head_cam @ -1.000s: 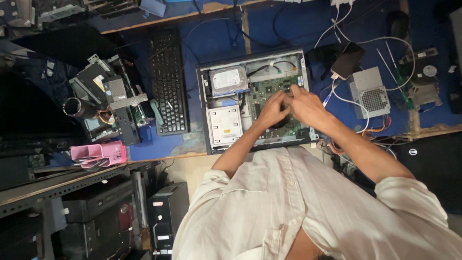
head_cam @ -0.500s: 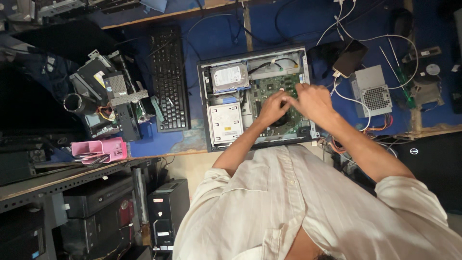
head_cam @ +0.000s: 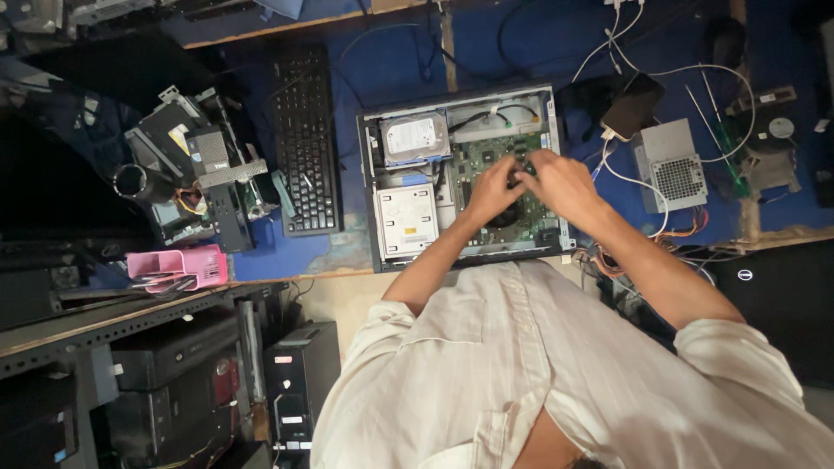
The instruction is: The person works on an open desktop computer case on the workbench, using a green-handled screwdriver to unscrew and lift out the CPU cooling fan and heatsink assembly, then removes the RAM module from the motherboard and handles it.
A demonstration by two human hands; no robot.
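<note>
Head view. Cluttered repair bench with blue covering (head_cam: 391, 52), seen from overhead; dark shelving with black computer towers at 8 o'clock. Open grey metal desktop computer case (head_cam: 369, 191) lying flat at centre, long axis running roughly 9 to 3 o'clock, open side up. Inside: silver hard drive (head_cam: 415, 137) at 10 o'clock of the case, pale square optical drive (head_cam: 407, 219) at 8 o'clock, green circuit board (head_cam: 486, 156) across the right half.

Left hand (head_cam: 491, 187) and right hand (head_cam: 560, 182) both over the green circuit board, fingertips meeting near its middle, left touching right. Fingers curled and pinched together on some small part of the board; what is grasped cannot be told, hidden under the knuckles. Board directly beneath both grips; neither hand clearly nearer. Forearms entering from 6 o'clock, converging toward 12.

Black keyboard (head_cam: 304, 139) just beside the case at 9 o'clock, long axis 12 to 6. Heap of stripped black and grey computer parts (head_cam: 195, 174) further toward 9. Pink plastic tray (head_cam: 178, 265) at 8 o'clock. Grey boxed power supply with round vent grille (head_cam: 671, 165) at 3 o'clock, white cables (head_cam: 686, 74) looping above it.
</note>
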